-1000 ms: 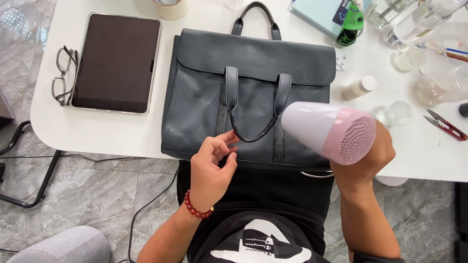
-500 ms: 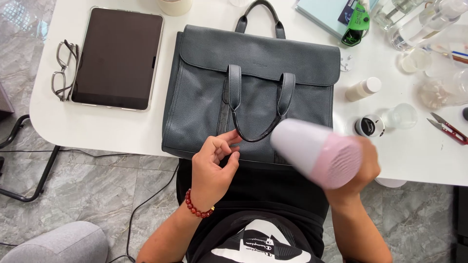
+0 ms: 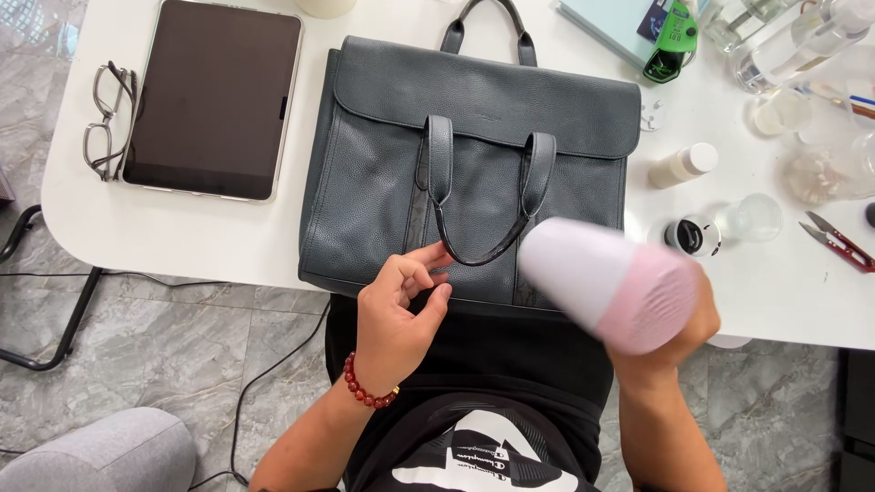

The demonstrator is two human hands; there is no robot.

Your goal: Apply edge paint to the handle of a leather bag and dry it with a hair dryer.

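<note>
The left hand (image 3: 394,310) pinches the dark leather bag's (image 3: 474,164) front handle strap (image 3: 474,251), steadying it on the white surface (image 3: 182,237), while the right hand (image 3: 679,333) grips a pink hair dryer (image 3: 611,282) aimed there.

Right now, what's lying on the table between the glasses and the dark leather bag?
In the head view, a tablet with a dark screen lies flat between the glasses and the leather bag, with bare white table around it.
</note>
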